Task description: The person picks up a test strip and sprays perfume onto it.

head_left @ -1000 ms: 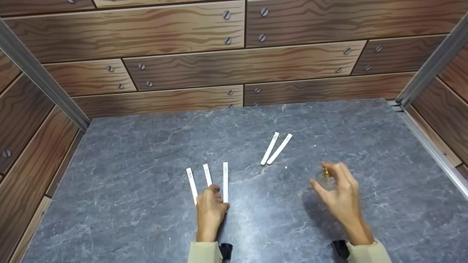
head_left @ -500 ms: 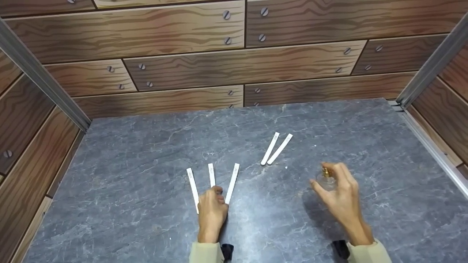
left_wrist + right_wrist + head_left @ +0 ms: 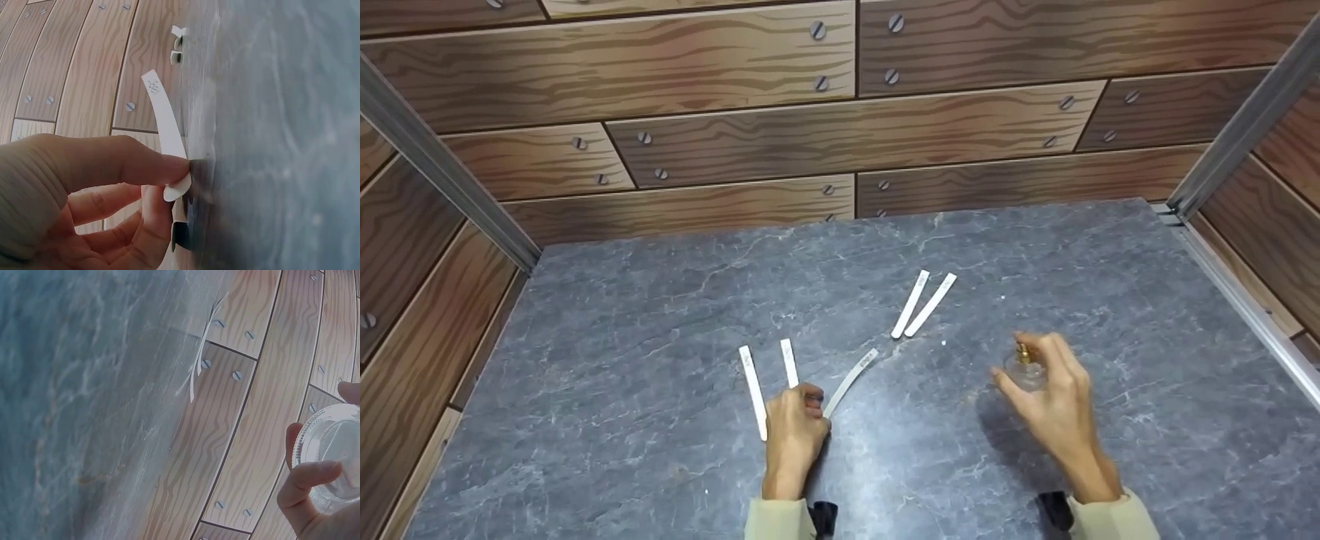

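My left hand (image 3: 793, 439) pinches the lower end of a white paper test strip (image 3: 851, 382) between thumb and finger. In the left wrist view that strip (image 3: 166, 121) curves and bears small writing near its far tip. Two more white strips, an outer one (image 3: 753, 390) and an inner one (image 3: 788, 360), lie beside the left hand, the inner partly hidden by it. My right hand (image 3: 1061, 409) holds a clear glass perfume bottle (image 3: 1026, 375) with a gold spray nozzle (image 3: 1023, 352), above the table. Its round ridged glass base (image 3: 332, 444) faces the right wrist camera.
Two further strips, a left one (image 3: 910, 306) and a right one (image 3: 931, 306), lie close together farther back on the grey marbled table (image 3: 660, 315). A wood-patterned wall (image 3: 735, 150) stands behind, with metal posts at both corners.
The far end of the pinched strip has swung to the right, and the strip now looks bent. The inner loose strip shifted slightly. The right hand and bottle stay nearly where they were.
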The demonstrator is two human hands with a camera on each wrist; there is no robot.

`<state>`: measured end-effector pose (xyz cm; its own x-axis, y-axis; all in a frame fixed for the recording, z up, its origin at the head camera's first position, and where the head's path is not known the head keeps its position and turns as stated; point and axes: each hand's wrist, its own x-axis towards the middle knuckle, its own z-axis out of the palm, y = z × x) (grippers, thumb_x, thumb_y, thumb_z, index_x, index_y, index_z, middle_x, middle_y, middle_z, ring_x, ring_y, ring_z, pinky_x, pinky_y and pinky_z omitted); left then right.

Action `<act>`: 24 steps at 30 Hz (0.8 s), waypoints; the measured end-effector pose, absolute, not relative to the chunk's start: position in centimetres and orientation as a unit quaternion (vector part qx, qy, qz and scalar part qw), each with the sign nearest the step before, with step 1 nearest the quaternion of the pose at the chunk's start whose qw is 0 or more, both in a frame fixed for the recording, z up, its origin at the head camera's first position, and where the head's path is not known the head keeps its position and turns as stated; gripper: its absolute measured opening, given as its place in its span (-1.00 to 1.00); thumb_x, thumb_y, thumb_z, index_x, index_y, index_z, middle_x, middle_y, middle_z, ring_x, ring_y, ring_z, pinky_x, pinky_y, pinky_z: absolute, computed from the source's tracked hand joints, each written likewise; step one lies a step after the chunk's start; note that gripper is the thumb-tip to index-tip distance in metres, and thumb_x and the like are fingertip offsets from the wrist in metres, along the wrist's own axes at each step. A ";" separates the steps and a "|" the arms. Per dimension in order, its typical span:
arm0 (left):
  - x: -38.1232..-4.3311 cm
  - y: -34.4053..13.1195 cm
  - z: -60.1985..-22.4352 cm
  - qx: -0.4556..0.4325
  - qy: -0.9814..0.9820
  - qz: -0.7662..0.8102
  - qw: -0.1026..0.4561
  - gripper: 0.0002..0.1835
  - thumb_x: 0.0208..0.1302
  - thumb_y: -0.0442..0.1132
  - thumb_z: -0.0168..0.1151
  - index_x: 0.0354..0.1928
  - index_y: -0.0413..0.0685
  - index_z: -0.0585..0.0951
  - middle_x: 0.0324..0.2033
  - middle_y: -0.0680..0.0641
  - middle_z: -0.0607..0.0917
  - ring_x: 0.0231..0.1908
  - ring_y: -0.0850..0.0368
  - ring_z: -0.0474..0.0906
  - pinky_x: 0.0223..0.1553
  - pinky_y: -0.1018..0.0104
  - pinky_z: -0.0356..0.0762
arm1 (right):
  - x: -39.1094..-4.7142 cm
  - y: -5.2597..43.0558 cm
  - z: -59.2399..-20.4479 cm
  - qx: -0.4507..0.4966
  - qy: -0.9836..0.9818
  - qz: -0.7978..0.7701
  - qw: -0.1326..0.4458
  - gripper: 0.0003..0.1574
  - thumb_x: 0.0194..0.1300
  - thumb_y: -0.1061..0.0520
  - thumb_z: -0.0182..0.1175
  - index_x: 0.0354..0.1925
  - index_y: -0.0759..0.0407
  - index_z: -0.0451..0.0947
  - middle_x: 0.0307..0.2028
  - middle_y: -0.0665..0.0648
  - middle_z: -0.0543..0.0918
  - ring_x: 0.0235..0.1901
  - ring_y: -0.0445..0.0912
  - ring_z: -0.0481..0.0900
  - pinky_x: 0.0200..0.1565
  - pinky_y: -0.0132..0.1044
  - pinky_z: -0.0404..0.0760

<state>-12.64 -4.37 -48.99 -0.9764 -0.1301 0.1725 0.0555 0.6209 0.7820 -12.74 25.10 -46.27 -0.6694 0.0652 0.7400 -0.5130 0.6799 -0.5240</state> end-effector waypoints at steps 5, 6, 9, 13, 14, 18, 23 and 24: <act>-12.8 -4.2 -49.0 0.004 -0.893 -0.434 0.122 -0.69 -0.24 -0.68 0.20 -0.43 -0.24 0.71 -0.58 0.01 0.69 -0.54 0.19 0.63 -0.46 0.28 0.65 | -12.8 25.0 -46.3 0.137 -0.831 0.372 0.389 -0.35 -0.28 0.44 0.57 -0.11 0.40 0.59 -0.34 0.21 0.61 -0.34 -0.07 0.56 -0.16 -0.62 0.48; -12.8 -4.2 -49.0 0.001 -0.892 -0.434 0.125 -0.69 -0.24 -0.68 0.20 -0.43 -0.24 0.71 -0.58 0.01 0.69 -0.54 0.19 0.63 -0.46 0.28 0.65 | -12.8 24.9 -46.2 0.136 -0.832 0.372 0.390 -0.35 -0.28 0.44 0.57 -0.11 0.39 0.59 -0.34 0.21 0.61 -0.34 -0.07 0.56 -0.16 -0.62 0.48; -12.8 -4.0 -49.0 0.000 -0.895 -0.428 0.129 -0.71 -0.24 -0.68 0.22 -0.46 -0.23 0.71 -0.60 0.02 0.68 -0.55 0.17 0.62 -0.49 0.29 0.63 | -12.8 24.9 -46.2 0.134 -0.832 0.372 0.390 -0.35 -0.27 0.43 0.58 -0.10 0.39 0.59 -0.34 0.21 0.61 -0.34 -0.05 0.57 -0.14 -0.62 0.48; -12.7 -3.9 -48.8 0.007 -0.896 -0.427 0.120 -0.74 -0.21 -0.65 0.26 -0.46 -0.22 0.73 -0.62 0.02 0.68 -0.56 0.14 0.62 -0.49 0.26 0.63 | -12.7 24.9 -46.3 0.138 -0.831 0.371 0.392 -0.35 -0.28 0.44 0.58 -0.12 0.40 0.59 -0.35 0.21 0.61 -0.34 -0.04 0.57 -0.12 -0.62 0.48; -12.7 -3.9 -48.8 0.009 -0.896 -0.429 0.117 -0.75 -0.20 -0.64 0.27 -0.45 -0.22 0.74 -0.62 0.02 0.68 -0.56 0.14 0.63 -0.48 0.25 0.63 | -12.7 24.8 -46.3 0.139 -0.830 0.371 0.392 -0.35 -0.29 0.44 0.57 -0.12 0.40 0.59 -0.36 0.21 0.61 -0.34 -0.04 0.57 -0.12 -0.62 0.48; -12.6 -3.9 -48.3 0.013 -0.882 -0.462 0.092 -0.79 -0.13 -0.57 0.31 -0.41 -0.23 0.76 -0.61 0.00 0.70 -0.57 0.17 0.61 -0.48 0.26 0.60 | -12.7 24.8 -46.2 0.140 -0.830 0.372 0.391 -0.36 -0.28 0.44 0.57 -0.12 0.39 0.59 -0.36 0.20 0.60 -0.34 -0.05 0.58 -0.11 -0.63 0.48; -12.5 -3.7 -47.9 0.006 -0.843 -0.537 0.040 -0.83 -0.02 -0.57 0.34 -0.33 -0.32 0.76 -0.57 -0.02 0.70 -0.57 0.25 0.56 -0.53 0.39 0.57 | -12.7 24.7 -46.1 0.142 -0.831 0.371 0.390 -0.36 -0.29 0.44 0.58 -0.13 0.38 0.59 -0.35 0.20 0.61 -0.35 -0.05 0.58 -0.15 -0.63 0.49; -12.5 -3.6 -47.8 0.004 -0.832 -0.555 0.028 -0.83 0.00 -0.58 0.33 -0.31 -0.35 0.76 -0.56 -0.03 0.70 -0.57 0.26 0.56 -0.54 0.41 0.57 | -12.6 24.6 -46.1 0.143 -0.831 0.371 0.389 -0.36 -0.29 0.44 0.58 -0.13 0.38 0.59 -0.35 0.20 0.61 -0.36 -0.05 0.58 -0.16 -0.63 0.49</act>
